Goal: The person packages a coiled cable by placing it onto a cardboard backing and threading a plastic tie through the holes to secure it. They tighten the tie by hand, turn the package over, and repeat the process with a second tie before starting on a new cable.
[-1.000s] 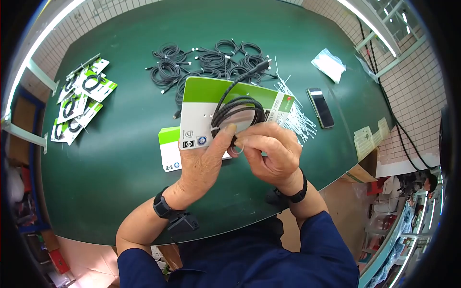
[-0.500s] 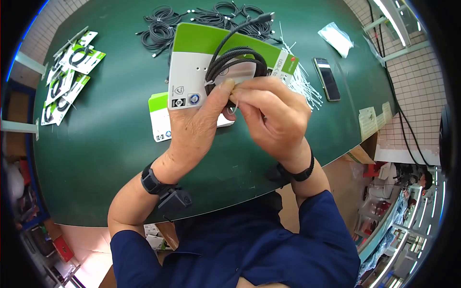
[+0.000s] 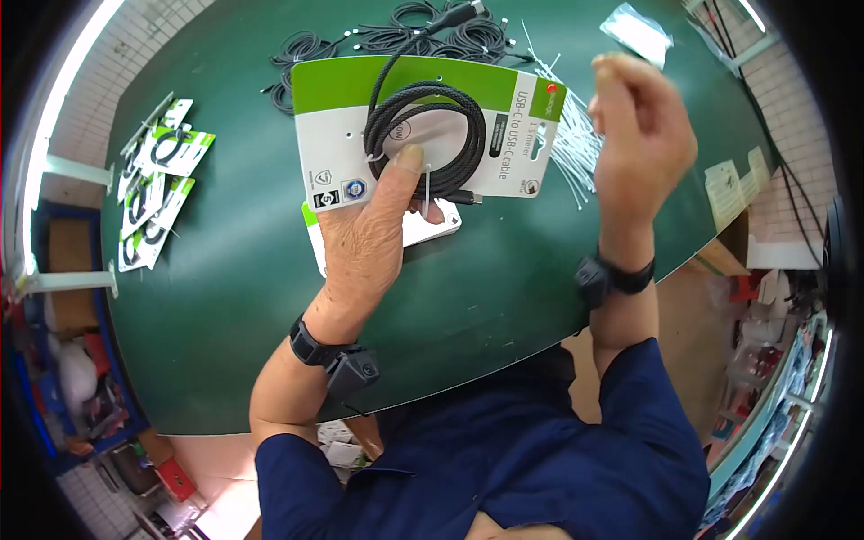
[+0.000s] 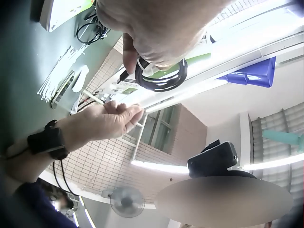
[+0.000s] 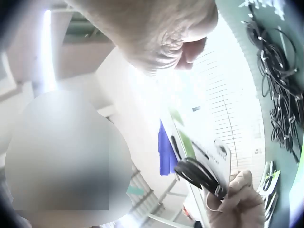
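Note:
My left hand (image 3: 364,243) grips a green and white card (image 3: 315,135) printed "USB-C to USB-C cable". Its thumb presses a coiled black braided cable (image 3: 472,135) against the card's front. A white cable tie (image 3: 427,193) stands at the lower part of the coil, beside that thumb. One cable plug sticks up past the card's top edge; the other points right below the coil. Raised to the right of the card, my right hand (image 3: 643,144) has curled fingers, with nothing visible in them. The left wrist view also shows this right hand (image 4: 111,121) apart from the coil.
More cards (image 3: 436,225) lie stacked beneath the held one. Coiled black cables (image 3: 306,49) sit at the back, white cable ties (image 3: 576,148) to the right, a plastic bag (image 3: 637,34) at the back right. Several carded cables (image 3: 144,202) lie at the left.
My right hand has let go at the coil and moved right, away from the card. The card and cable, still in my left hand, now show more fully.

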Tool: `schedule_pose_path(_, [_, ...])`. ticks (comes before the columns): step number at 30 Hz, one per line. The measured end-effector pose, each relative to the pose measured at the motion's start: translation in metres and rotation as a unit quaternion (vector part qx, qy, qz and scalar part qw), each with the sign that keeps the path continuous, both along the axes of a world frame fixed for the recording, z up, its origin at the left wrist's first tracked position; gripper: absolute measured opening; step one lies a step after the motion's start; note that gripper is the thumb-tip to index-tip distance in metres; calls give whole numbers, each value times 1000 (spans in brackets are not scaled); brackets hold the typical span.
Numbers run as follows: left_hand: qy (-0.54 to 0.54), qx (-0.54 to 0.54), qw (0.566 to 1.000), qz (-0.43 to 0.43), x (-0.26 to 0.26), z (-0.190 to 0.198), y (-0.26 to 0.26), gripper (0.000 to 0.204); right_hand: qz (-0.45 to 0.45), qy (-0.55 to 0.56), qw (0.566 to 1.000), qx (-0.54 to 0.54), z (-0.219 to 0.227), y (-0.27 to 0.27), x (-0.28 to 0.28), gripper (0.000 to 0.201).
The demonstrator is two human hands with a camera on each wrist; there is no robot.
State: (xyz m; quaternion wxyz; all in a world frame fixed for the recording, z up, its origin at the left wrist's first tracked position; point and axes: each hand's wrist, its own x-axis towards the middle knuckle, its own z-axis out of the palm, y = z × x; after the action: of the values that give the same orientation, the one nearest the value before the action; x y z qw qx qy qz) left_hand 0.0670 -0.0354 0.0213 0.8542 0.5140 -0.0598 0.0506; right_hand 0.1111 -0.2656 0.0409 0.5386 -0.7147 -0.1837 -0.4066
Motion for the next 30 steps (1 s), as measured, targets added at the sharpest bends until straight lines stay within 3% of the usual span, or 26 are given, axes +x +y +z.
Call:
schedule_pose_path(1, [-1, -1, 1000, -3, -2, 3, 0, 38, -31, 128, 984, 118, -1, -5, 3, 19])
schedule_pose_path(2, [0, -2, 1000, -8, -5, 5, -1, 39, -43, 130, 982, 131, -9, -9, 12, 19])
schedule_pose_path(3, [5, 11, 1000, -23, -8, 5, -1, 39, 125, 203, 957, 162, -23, -14, 22, 21])
schedule_pose_path(4, [6, 18, 999, -33, -12, 5, -2, 39, 290, 263, 900, 191, -39, -17, 22, 24])
schedule_pose_path(5, [8, 24, 999, -43, -14, 5, -3, 39, 279, 261, 901, 207, -58, -20, 13, 24])
schedule_pose_path(8, [10, 42, 997, -65, -17, 1, -5, 39, 438, 470, 701, 310, -115, -31, -14, 39])
schedule_pose_path(9, [7, 46, 997, -66, -17, 0, -5, 39, 436, 466, 701, 318, -113, -30, -23, 39])
schedule_pose_path(11, [2, 52, 996, -68, -18, -1, -7, 39, 332, 373, 865, 44, -100, -29, -45, 50])
schedule_pose_path(12, [2, 51, 996, -68, -19, -1, -8, 39, 263, 309, 909, -96, -98, -29, -49, 55])
schedule_pose_path(16, [10, 44, 997, -69, -20, -4, -9, 39, 301, 369, 878, -47, -102, -32, -48, 62])
schedule_pose_path(21, [14, 40, 996, -75, -19, -5, -9, 36, 277, 349, 890, -94, -100, -33, -49, 59])
schedule_pose_path(24, [17, 40, 997, -71, -20, -5, -10, 35, 271, 363, 889, -64, -102, -33, -49, 35])
schedule_pose_path(29, [21, 57, 995, -82, -18, -10, -4, 35, 274, 407, 867, -85, -108, -35, -43, 44])
schedule_pose_path(30, [19, 63, 994, -91, -17, -11, -3, 35, 329, 354, 874, -48, -124, -30, -31, 51])
